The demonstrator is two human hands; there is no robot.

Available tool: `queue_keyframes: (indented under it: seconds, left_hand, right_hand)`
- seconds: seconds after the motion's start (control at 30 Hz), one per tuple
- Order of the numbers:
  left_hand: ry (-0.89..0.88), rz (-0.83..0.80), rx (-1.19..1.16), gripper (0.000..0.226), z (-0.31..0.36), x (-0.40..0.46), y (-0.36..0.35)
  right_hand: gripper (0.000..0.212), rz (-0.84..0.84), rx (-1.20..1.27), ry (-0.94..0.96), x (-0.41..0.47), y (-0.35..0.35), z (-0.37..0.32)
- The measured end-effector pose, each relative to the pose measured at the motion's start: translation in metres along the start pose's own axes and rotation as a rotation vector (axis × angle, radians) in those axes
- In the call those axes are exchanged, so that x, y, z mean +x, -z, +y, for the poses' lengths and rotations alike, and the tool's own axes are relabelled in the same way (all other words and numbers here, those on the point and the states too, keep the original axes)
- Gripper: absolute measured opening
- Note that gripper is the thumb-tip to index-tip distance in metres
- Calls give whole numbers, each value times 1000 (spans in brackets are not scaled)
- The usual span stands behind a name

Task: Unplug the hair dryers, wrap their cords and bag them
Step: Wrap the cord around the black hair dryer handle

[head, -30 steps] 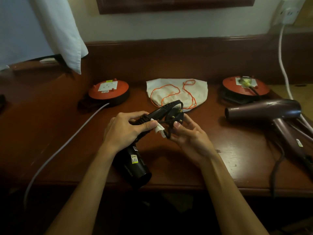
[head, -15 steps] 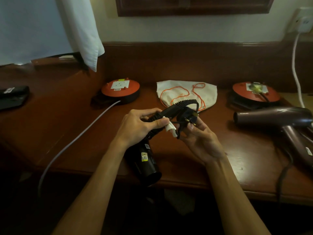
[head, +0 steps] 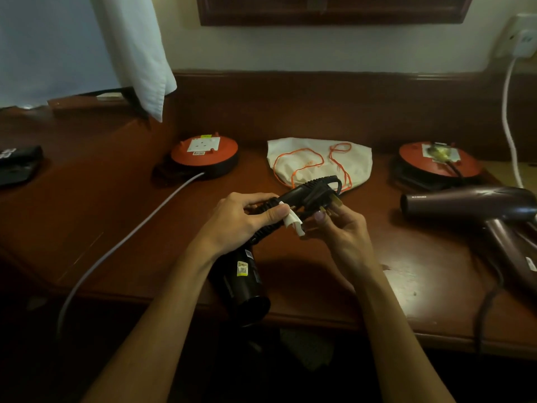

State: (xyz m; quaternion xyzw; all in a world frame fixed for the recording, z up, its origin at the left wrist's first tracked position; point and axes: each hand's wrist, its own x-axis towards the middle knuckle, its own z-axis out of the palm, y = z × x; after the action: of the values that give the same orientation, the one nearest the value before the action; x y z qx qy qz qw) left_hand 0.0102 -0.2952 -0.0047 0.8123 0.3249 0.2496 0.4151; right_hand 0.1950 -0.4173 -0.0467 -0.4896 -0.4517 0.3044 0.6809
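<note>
Gripping the handle of the black hair dryer (head: 241,271) with the cord (head: 319,189) already wound around it, the left hand (head: 241,219) keeps the coils from slipping; its fingers (head: 255,199) are clenched round handle and cord together, thumb pressing a white tag (head: 292,221). The dryer's barrel hangs below that hand, over the front edge of the counter (head: 319,271). Just to the right, the right hand (head: 343,228) pinches the plug (head: 322,200) with fingertips (head: 321,216) curled on it, probably to tuck the loose end into the wraps.

Beyond the fingers lies the cream drawstring bag (head: 319,161) with its orange string, flat and within reach for bagging. Far right of the fingers, the maroon hair dryer (head: 470,203) rests on the counter, its lead running back to the right orange extension reel (head: 438,162), so it looks plugged in. The left orange reel (head: 205,154) sits back-left, socket bare.

Compared with 0.5 s ago, the grips are unchanged; the plug has turned slightly in the right fingers, its brass pins now showing, and the view has shifted a little.
</note>
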Motion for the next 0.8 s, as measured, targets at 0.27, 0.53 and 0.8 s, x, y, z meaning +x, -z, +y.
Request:
queue_keyframes:
  seconds: [0.27,0.53,0.8]
  left_hand:
    - [37,-134,601,60,4,13,7]
    - [63,-269,788,66,4,24,18]
    - [47,194,815,62,-4,-36,12]
  right_hand:
    - [97,-114,-179,-180,-7,27,8]
    - [61,-105,-695,-25,-16,0,26]
    - [64,-108,-764,18,-20,0,24]
